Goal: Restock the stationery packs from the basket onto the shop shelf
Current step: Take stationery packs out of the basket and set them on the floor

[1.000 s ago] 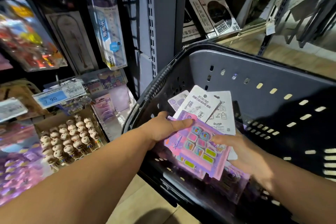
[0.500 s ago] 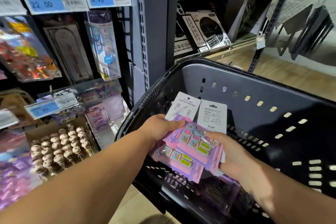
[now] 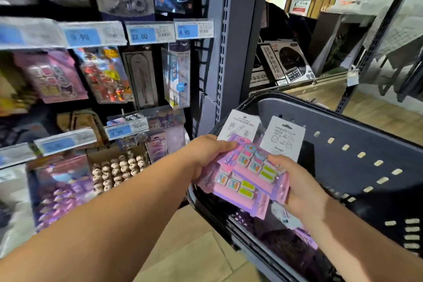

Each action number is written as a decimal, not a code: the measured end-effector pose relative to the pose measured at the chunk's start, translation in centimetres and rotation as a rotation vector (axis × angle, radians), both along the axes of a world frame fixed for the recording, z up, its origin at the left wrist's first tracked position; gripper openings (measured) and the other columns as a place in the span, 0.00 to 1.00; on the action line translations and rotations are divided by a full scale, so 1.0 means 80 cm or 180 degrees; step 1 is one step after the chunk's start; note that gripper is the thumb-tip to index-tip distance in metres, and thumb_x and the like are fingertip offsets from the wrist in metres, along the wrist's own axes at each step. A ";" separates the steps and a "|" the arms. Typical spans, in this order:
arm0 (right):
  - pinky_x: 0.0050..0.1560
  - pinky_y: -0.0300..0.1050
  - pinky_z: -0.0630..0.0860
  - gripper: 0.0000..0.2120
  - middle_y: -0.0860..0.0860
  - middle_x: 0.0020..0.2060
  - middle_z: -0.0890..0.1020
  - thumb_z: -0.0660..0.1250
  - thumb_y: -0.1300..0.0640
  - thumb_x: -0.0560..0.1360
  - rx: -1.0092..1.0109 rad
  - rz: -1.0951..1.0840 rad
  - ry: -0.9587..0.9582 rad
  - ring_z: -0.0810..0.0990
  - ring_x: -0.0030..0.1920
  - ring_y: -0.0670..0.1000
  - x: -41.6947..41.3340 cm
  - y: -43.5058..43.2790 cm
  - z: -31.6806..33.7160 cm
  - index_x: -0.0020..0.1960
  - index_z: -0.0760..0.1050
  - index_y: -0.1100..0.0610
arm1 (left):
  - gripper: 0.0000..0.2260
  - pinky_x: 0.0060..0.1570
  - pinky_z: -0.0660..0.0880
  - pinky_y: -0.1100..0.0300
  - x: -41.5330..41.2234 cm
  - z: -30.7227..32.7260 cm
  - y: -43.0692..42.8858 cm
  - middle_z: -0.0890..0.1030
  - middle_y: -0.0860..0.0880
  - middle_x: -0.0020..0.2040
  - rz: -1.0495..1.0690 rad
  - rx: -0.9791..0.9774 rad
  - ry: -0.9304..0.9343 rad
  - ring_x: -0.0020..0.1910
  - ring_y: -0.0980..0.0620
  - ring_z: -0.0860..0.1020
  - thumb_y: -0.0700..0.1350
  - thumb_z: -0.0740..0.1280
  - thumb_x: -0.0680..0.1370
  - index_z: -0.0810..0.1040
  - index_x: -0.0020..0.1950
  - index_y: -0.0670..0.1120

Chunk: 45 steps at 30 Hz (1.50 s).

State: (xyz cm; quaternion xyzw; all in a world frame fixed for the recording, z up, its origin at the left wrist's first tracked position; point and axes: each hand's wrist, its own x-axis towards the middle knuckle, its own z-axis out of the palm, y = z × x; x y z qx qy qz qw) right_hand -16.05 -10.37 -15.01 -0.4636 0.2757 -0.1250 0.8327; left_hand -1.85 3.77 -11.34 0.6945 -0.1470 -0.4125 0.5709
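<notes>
Packs [image 3: 248, 182] held fanned over the basket [image 3: 348, 121]. Left hand [image 3: 206, 155] grip clamped on their upper-left edge; right hand [image 3: 302, 190] grip clamped on the lower-right side

Soft, even shop light falls on the packs [image 3: 249, 178], whose print reads sharp at centre, while the inside of the basket [image 3: 343, 167] sinks into deep shadow with light showing through its slots. Motion blur smears the price tags [image 3: 82, 36] and goods toward the left edge. The wide lens tilts the upright [image 3: 229, 52], and the floor [image 3: 377, 117] at right is brightest.
</notes>
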 end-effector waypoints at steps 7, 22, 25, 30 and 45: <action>0.57 0.58 0.77 0.16 0.59 0.49 0.85 0.71 0.57 0.67 -0.0392 0.0372 -0.0267 0.84 0.47 0.58 0.043 0.082 0.050 0.55 0.80 0.59 | 0.08 0.39 0.82 0.52 0.026 0.030 0.101 0.85 0.41 0.39 0.0258 -0.0292 -0.0006 0.32 0.46 0.83 0.45 0.69 0.77 0.76 0.50 0.41; 0.42 0.45 0.80 0.14 0.53 0.49 0.85 0.70 0.63 0.72 -0.0869 0.1293 -0.0256 0.85 0.48 0.54 0.142 0.320 -0.027 0.57 0.78 0.54 | 0.21 0.48 0.80 0.41 0.050 -0.058 0.392 0.83 0.37 0.51 0.1258 -0.0476 0.0336 0.43 0.41 0.83 0.46 0.71 0.66 0.76 0.57 0.42; 0.45 0.49 0.82 0.11 0.53 0.51 0.85 0.68 0.60 0.75 -0.0815 0.1239 -0.0072 0.84 0.50 0.54 0.146 0.355 -0.073 0.57 0.77 0.53 | 0.18 0.36 0.82 0.49 0.056 -0.093 0.427 0.84 0.38 0.47 0.1328 -0.0394 0.0384 0.37 0.44 0.84 0.44 0.71 0.67 0.77 0.55 0.43; 0.60 0.58 0.76 0.09 0.50 0.54 0.83 0.67 0.56 0.77 -0.0597 0.0669 0.0290 0.82 0.55 0.53 0.163 0.380 -0.145 0.56 0.73 0.48 | 0.13 0.39 0.82 0.51 0.069 -0.153 0.475 0.85 0.40 0.47 0.1221 -0.0178 0.0523 0.39 0.45 0.84 0.39 0.70 0.72 0.78 0.56 0.43; 0.46 0.49 0.77 0.09 0.49 0.53 0.82 0.64 0.52 0.78 -0.0514 0.1018 0.0669 0.80 0.53 0.51 0.172 0.353 -0.188 0.58 0.74 0.44 | 0.10 0.34 0.82 0.50 0.073 -0.236 0.503 0.85 0.38 0.43 0.1803 0.0196 0.0920 0.35 0.43 0.84 0.37 0.69 0.76 0.73 0.56 0.40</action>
